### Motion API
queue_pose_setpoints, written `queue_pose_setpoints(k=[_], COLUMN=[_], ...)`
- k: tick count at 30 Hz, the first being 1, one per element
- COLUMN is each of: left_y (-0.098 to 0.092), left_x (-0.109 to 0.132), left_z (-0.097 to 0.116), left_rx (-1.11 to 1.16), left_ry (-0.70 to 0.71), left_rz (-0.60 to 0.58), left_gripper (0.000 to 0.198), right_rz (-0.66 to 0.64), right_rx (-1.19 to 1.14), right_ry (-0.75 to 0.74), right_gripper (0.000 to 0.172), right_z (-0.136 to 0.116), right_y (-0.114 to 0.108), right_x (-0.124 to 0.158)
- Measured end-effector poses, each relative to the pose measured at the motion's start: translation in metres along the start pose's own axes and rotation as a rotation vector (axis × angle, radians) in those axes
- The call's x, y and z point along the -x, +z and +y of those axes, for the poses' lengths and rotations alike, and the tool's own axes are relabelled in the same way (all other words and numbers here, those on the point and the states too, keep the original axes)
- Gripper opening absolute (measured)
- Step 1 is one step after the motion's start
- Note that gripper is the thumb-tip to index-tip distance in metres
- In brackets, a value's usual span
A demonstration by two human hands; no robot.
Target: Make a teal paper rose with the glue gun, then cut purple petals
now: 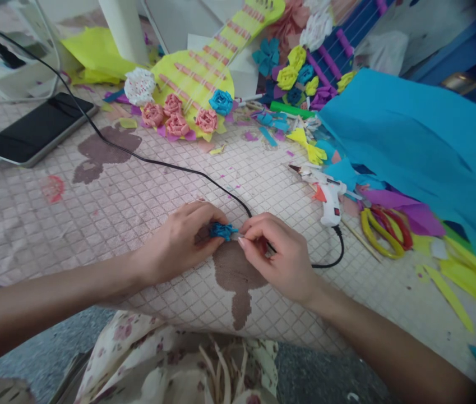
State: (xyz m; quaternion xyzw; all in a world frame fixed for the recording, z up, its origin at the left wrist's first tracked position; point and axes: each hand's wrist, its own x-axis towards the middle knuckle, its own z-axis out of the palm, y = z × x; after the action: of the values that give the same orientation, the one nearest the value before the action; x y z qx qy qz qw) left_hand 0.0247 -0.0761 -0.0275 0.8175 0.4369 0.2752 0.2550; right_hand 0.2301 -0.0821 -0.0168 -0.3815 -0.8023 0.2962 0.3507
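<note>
Between the fingertips of my left hand [185,233] is a small blue paper flower [221,230], held just above the patterned tablecloth [170,196]. My right hand [282,249] is closed in a pinch at the flower's right end, where a narrow tail sticks out. Whether the tail is paper or a stick I cannot tell, as my fingertips hide part of it. To the right of my hands lies a white hot glue gun [326,193], its nozzle pointing up and left. Its black cord passes behind my right hand.
A yellow paper guitar [204,73] with paper roses lies at the back. Blue paper sheets [414,140] and scraps cover the right side, with scissors [384,231] near the glue gun. A phone [36,129] lies at left; a black cable [157,163] crosses the cloth.
</note>
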Motion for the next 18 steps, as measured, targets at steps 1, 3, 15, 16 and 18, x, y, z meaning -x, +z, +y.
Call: queue_pose_setpoints(k=[1,3,15,16,18], left_y=[0.0,-0.002,-0.003,-0.003,-0.004], left_x=[0.0,0.0,0.0,0.0,0.0], left_z=[0.0,0.0,-0.001,-0.001,-0.001], left_rx=[0.0,0.003,0.02,0.021,0.023], left_ry=[0.003,0.009,0.018,0.022,0.03], left_rz=[-0.002,-0.003,-0.028,-0.03,-0.034], left_gripper=[0.02,0.019,0.018,0.018,0.019], right_rz=[0.004,0.005,0.402,0.435,0.411], right_rx=[-0.042,-0.128,-0.212,-0.202,-0.191], right_ry=[0.022,0.085,0.158,0.146,0.154], right_gripper=[0.011,0.011,0.008,0.009,0.011], right_z=[0.0,0.0,0.007,0.008,0.009], right_y=[-0.001,-0.003,-0.02,-0.022,-0.026], right_x=[0.0,0.001,-0.008,-0.009,-0.01])
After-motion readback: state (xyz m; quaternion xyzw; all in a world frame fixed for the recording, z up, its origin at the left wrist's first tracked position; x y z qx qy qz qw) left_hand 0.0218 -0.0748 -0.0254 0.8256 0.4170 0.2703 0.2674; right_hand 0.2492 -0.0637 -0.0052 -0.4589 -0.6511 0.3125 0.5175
